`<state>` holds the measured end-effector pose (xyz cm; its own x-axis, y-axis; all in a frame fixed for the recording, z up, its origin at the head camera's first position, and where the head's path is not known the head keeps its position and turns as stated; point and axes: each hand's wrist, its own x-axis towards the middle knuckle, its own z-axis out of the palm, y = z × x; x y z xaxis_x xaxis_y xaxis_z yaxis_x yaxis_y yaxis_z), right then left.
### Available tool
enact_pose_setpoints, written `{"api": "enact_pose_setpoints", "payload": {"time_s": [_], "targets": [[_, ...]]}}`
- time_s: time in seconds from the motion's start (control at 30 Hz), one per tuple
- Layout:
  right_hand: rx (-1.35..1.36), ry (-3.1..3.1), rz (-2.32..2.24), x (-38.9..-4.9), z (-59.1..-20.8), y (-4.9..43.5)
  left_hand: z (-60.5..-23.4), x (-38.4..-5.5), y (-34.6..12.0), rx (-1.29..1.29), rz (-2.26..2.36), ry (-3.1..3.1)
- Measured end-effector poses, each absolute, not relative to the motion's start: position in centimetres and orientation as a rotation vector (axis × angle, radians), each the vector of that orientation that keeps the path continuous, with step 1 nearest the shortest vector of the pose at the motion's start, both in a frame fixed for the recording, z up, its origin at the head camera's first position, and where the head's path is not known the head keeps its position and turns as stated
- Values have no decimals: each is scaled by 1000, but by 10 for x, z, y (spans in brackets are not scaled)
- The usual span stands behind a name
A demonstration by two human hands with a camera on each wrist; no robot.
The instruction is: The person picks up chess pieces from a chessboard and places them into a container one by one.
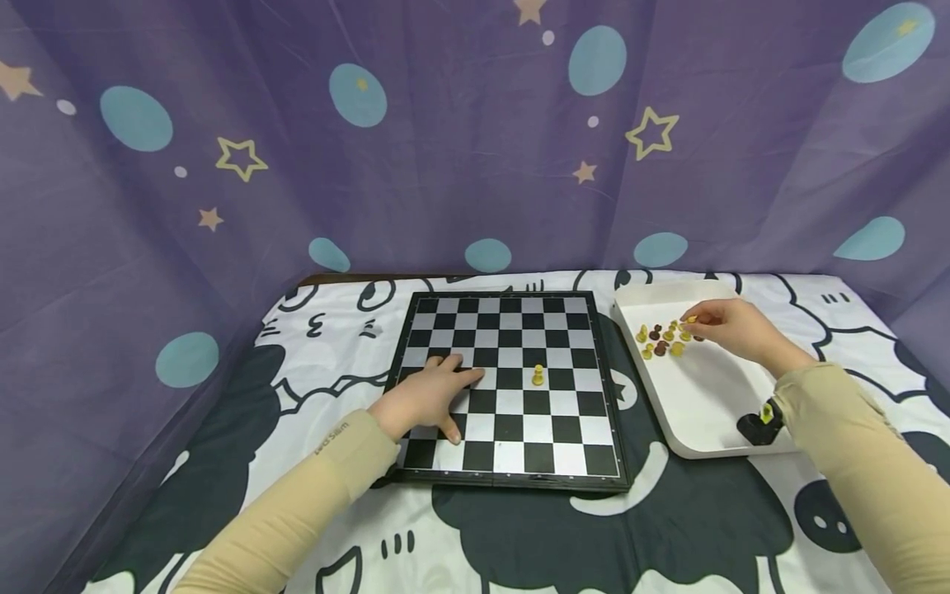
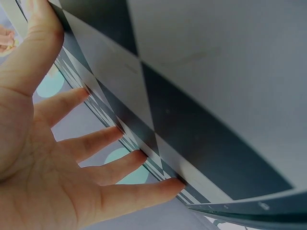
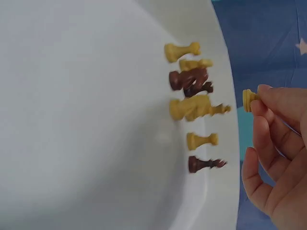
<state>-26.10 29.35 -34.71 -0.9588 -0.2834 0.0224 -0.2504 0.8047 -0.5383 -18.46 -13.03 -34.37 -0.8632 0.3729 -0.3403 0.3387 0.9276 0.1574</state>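
Observation:
My left hand [image 1: 426, 398] rests on the left part of the chessboard [image 1: 509, 429], fingers spread. In the left wrist view, its fingertips [image 2: 172, 184] touch the black and white squares. A single yellow chess pawn [image 1: 538, 376] stands upright on the board, right of that hand. Over the white tray [image 1: 698, 450], my right hand [image 1: 731, 330] pinches a yellow chess piece [image 3: 248, 100] between thumb and fingers; its top is hidden. Below it, several yellow chess pieces [image 3: 201, 140] and dark brown chess pieces [image 3: 206, 164] stand in the tray.
Sheep-patterned cloth [image 1: 534, 536] covers the table beneath board and tray. A purple curtain [image 1: 445, 181] with stars and blue spots hangs behind the table. The tray stands to the right of the board, its raised rim close to the board's edge.

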Motion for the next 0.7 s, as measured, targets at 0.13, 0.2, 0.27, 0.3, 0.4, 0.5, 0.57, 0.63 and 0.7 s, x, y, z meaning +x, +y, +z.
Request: {"api": "enact_pose_setpoints", "payload": {"time_s": [0.13, 0.2, 0.27, 0.3, 0.4, 0.5, 0.57, 0.63, 0.7], "targets": [[-390, 2914, -873, -263, -353, 298, -344, -185, -131, 520, 131, 2717], [-379, 2914, -870, -264, -355, 300, -344, -185, -131, 521, 133, 2717], [-371, 2911, -869, -265, -357, 302, -344, -185, -131, 519, 132, 2716], [-371, 2910, -869, -265, -357, 302, -344, -185, -131, 517, 132, 2716], [-370, 2903, -866, -265, -356, 303, -343, -185, -131, 512, 132, 2713], [-365, 2902, -848, -266, -358, 306, -344, -185, -130, 515, 133, 2713], [-369, 2907, -828, -267, -361, 308, -345, -185, -130, 521, 133, 2713], [-384, 2906, -834, -268, -364, 311, -345, -185, -130, 523, 133, 2715], [-408, 2900, -868, -269, -368, 314, -344, -185, -130, 522, 130, 2715]]}}
